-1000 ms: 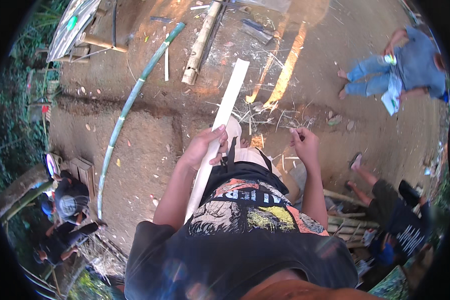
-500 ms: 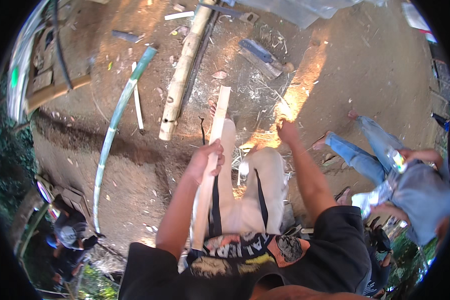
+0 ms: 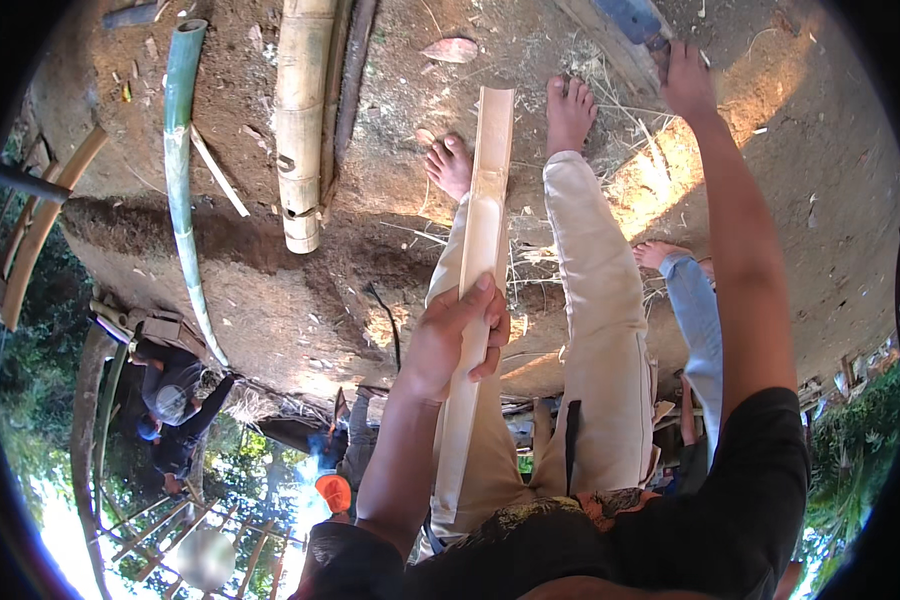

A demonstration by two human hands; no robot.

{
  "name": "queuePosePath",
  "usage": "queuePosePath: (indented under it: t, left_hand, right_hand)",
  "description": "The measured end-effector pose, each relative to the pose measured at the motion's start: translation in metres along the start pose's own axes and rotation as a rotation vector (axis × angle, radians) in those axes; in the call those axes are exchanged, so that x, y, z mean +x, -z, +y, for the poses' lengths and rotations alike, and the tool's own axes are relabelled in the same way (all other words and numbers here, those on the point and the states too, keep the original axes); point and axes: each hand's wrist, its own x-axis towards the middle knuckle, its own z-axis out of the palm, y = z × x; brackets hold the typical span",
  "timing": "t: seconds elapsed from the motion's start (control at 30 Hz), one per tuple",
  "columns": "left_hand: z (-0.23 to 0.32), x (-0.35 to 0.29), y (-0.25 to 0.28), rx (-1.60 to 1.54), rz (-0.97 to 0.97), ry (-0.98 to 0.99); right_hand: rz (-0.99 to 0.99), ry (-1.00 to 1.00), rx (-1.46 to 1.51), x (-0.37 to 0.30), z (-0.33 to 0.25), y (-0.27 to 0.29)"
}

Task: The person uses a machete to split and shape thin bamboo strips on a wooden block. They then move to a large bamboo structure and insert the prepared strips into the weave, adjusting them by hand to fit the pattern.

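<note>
My left hand (image 3: 457,335) is closed around a split bamboo piece (image 3: 490,185), pale and hollow like a trough, with a node partway along. The piece runs lengthwise from near my waist out over my legs. My right arm is stretched far forward. At its end my right hand (image 3: 688,82) has its fingers closed at the handle of a machete (image 3: 627,18), whose dark broad blade lies on a wooden block (image 3: 602,40) on the ground. The picture's upper edge cuts off part of the blade.
A thick yellowish bamboo pole (image 3: 302,120) lies ahead to the left, beside a dark narrow bar (image 3: 353,85). Farther left is a curved green bamboo pole (image 3: 180,150). Another person's jeans-clad leg (image 3: 695,305) is close on my right. A person in dark clothes (image 3: 175,395) is at the left.
My right hand has reached forward and right to the machete's handle. My left hand still holds the bamboo piece, now swung rightward. The whole view has shifted.
</note>
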Motion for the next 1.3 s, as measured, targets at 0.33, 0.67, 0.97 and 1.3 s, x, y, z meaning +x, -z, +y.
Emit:
queuePosePath:
  t: [0.33,0.67,0.97,1.3]
  left_hand:
    - [0.033,-0.235,-0.096,0.139,0.070,-0.264]
    - [-0.038,-0.475,-0.163,0.280,0.143,-0.581]
    - [-0.062,-0.490,-0.178,0.130,0.079,-0.627]
    - [-0.059,-0.488,-0.203,0.225,0.096,-0.595]
  right_hand:
    - [0.030,0.178,1.010,-0.261,-0.074,0.357]
    - [0.497,0.800,0.589,-0.364,-0.112,0.658]
    - [0.608,0.956,0.561,-0.351,-0.107,0.685]
    - [0.648,0.888,0.554,-0.356,-0.074,0.692]
